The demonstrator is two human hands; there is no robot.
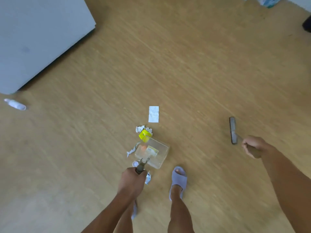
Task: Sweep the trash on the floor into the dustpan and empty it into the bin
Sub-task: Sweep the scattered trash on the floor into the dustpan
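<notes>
— Clear plastic, that dustpan (152, 153)? Where does it sit?

— Yes, see-through, flat on the wooden floor (193, 73), just ahead of the person's feet. The left hand (133, 179) is closed around its dark handle (140, 166), which forks where it meets the pan.

— Anything in it?

— An orange bit and a piece with a yellow-and-white label show through the plastic. I cannot tell more; the view is blurred.

— And the rest of the trash?

— A yellow box (144, 135) touches the pan's far corner, with crumpled white paper (140, 128) just behind it. A flat white slip (153, 114) lies a little farther out. A twisted white scrap (133, 149) lies by the pan's left side, a small round white lid (135, 164) beside the handle, and another crumpled piece (148, 178) by the left hand.

— The broom?

— The right hand (254, 146) is gripped shut on its stick; the dark brush head (233, 130) is well off to the right of the pile.

— Anything else around?

— A pale bottle (15, 104) lying far left, near a grey cabinet (33, 39). The right foot wears a lilac slipper (179, 179).
</notes>
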